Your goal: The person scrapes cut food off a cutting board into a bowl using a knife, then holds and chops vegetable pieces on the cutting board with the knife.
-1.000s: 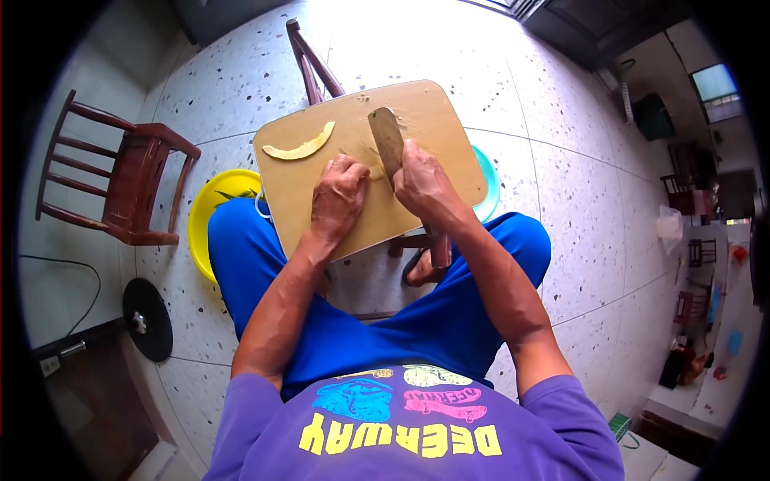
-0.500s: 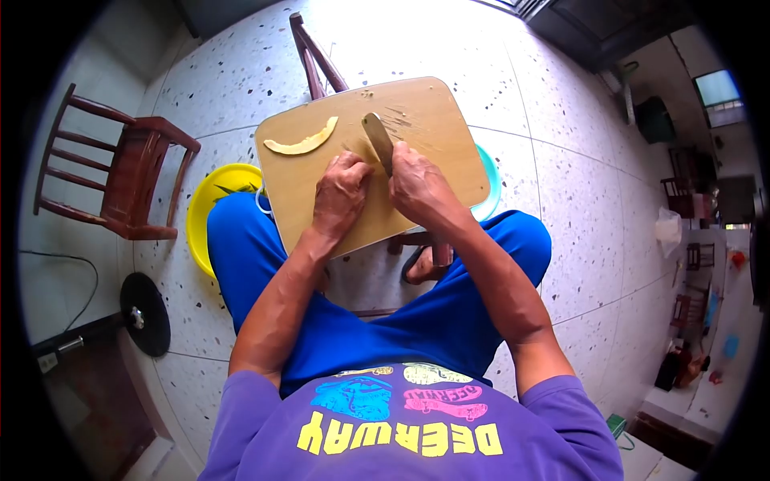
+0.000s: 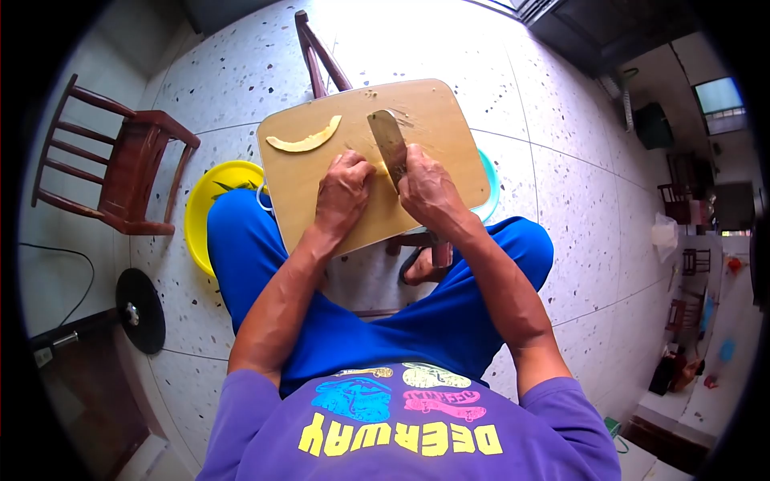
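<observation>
My right hand [image 3: 429,188] grips a kitchen knife [image 3: 388,138] with a broad blade, its flat turned partly upward over the cutting board [image 3: 305,188]. My left hand [image 3: 345,188] is closed on the board just left of the blade, fingers curled under. Between its fingertips and the knife shows a small pale yellow piece [image 3: 382,168], mostly hidden by the hand. At the far left of the board lies a curved, pale yellow slice [image 3: 306,141], possibly melon or squash. Light scraps and cut marks dot the board's far side.
Under the board's left side stands a yellow basin [image 3: 197,220] with green pieces in it, and at its right a turquoise basin [image 3: 491,186]. A wooden chair [image 3: 132,172] is on the left. Wooden legs [image 3: 314,60] stick out beyond the board.
The knife has tilted, so more of its flat shows, and my right hand has shifted slightly right. The small yellow piece by the blade is now visible. My left hand stays nearly still.
</observation>
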